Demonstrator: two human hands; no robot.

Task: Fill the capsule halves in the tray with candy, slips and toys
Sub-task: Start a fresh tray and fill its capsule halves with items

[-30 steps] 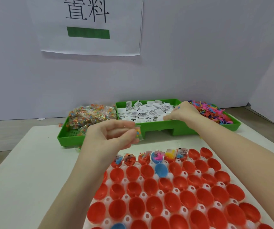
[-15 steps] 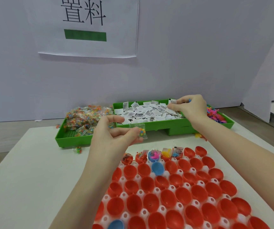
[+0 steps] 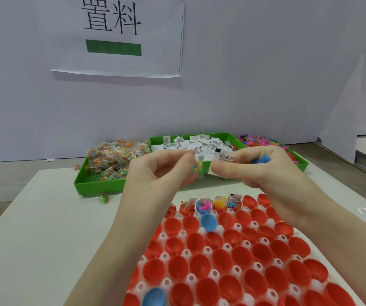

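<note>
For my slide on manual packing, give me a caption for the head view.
Left hand pinching a candy packet and right hand holding a paper slip above the capsule tray.

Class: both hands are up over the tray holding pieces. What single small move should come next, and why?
Probably lower both hands to the first empty red half in the back row and drop the set in. The left hand pinches a candy packet, the right hand pinches a slip and holds a blue toy; the halves to its left look filled.
</note>
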